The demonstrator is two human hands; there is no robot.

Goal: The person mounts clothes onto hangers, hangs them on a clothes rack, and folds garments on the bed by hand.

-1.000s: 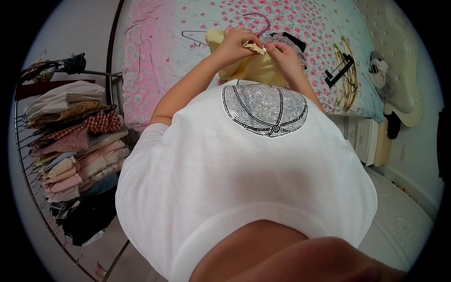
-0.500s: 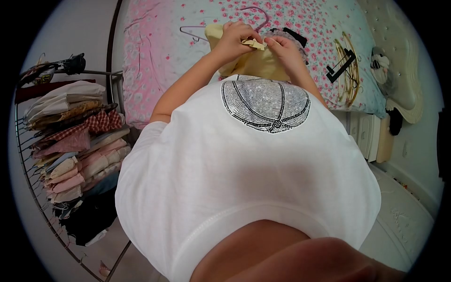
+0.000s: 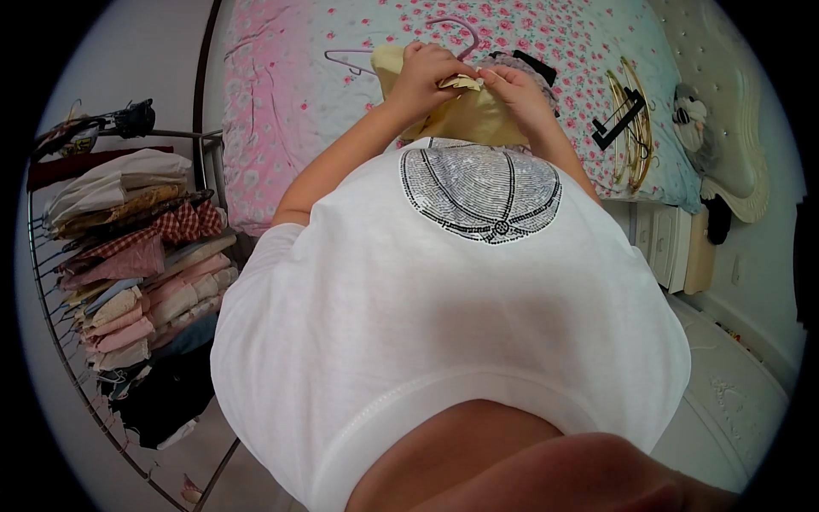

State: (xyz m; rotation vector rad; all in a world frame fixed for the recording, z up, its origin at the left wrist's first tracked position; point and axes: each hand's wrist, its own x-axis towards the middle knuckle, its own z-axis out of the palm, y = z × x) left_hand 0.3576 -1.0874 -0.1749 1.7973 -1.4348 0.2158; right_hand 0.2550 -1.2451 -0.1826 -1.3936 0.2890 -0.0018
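Note:
A yellow garment (image 3: 482,119) hangs between my hands over the near part of the bed. My left hand (image 3: 428,75) is closed on its ruffled upper edge, fingers bent over the fabric. Close to its right, my right hand (image 3: 512,88) pinches a small pale part of the same edge between thumb and fingers. A purple hanger (image 3: 348,60) lies on the bed, partly hidden by the garment, with its hook curving up beyond my hands. Just past my right hand lies a bunched greyish garment (image 3: 536,73) with a black piece.
Gold hangers (image 3: 640,154) and a black hanger (image 3: 619,121) lie on the flowered bed (image 3: 281,102) at the right. On the left stands a metal rack (image 3: 64,350) full of hanging clothes (image 3: 128,256). White drawers (image 3: 665,247) stand beside the bed, below the padded headboard (image 3: 725,77).
The purple hanger's hook has shifted slightly left, and the view has moved a little. Both hands stay close together on the yellow garment's edge.

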